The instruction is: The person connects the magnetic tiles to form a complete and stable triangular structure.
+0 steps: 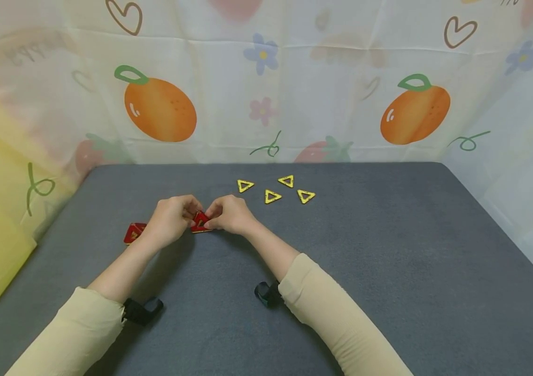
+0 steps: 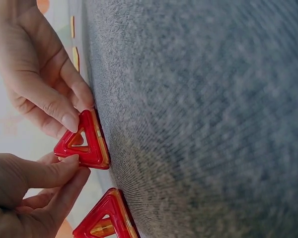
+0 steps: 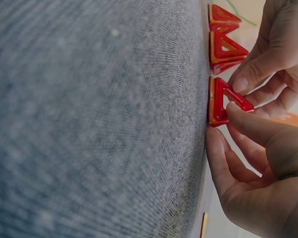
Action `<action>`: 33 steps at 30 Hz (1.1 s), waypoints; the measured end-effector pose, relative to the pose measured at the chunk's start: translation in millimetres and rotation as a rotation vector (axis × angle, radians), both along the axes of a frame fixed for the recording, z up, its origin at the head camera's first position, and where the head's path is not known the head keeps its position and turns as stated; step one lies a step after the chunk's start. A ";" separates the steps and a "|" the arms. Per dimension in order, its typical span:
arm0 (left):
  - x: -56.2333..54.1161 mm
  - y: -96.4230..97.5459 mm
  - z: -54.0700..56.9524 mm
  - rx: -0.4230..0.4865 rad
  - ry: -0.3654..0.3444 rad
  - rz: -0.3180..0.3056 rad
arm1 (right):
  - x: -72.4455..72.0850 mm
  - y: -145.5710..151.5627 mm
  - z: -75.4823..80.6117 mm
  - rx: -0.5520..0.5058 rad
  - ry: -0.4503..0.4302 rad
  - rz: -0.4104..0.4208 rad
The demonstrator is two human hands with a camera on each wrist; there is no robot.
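A red triangular magnetic tile [image 1: 200, 222] stands on the dark mat, with more red tile edges just visible behind it; its far side is hidden. My left hand [image 1: 172, 216] pinches it from the left with thumb and fingers. From the right, my right hand [image 1: 231, 214] pinches the same tile, its thumb on the front face, as the right wrist view shows. Further left, partly behind my left wrist, is another red triangular piece [image 1: 133, 233]. The right wrist view shows two standing red shapes, one nearer [image 3: 227, 49] and one farther [image 3: 223, 17].
Several flat yellow-edged triangle tiles lie beyond my right hand, among them one [image 1: 273, 196] and another [image 1: 306, 196]. The grey mat [image 1: 388, 261] covers the table. A fruit-print curtain [image 1: 294, 94] hangs behind its far edge. Dark straps hang at both wrists.
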State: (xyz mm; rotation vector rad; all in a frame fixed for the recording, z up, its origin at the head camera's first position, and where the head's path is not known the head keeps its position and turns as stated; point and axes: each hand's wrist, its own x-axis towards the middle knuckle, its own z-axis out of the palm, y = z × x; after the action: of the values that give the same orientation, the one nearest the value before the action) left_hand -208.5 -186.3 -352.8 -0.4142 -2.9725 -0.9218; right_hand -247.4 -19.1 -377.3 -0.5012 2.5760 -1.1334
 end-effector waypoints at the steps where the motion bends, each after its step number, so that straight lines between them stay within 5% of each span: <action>1: 0.3 0.0 0.4 -0.002 -0.002 -0.002 | 0.0 0.0 0.2 -0.002 -0.003 -0.002; 9: 1.1 7.1 10.9 -0.043 0.016 -0.006 | -4.3 13.4 6.7 -0.089 -0.056 -0.008; 17: 1.2 19.8 16.6 -0.021 0.072 0.004 | -25.0 60.8 18.4 -0.169 -0.019 -0.074; 27: -0.3 22.6 16.0 0.011 0.079 -0.011 | -45.5 143.1 27.5 -0.040 0.090 -0.223; 33: -2.7 26.9 16.9 0.024 0.061 -0.003 | -51.8 177.7 23.3 0.017 0.055 -0.259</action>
State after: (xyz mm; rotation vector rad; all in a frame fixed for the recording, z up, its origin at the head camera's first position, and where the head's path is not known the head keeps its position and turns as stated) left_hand -211.2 -159.4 -335.9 -0.4384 -2.9039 -0.9271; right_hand -299.1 158.5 -353.9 -0.2001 2.7565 -1.1915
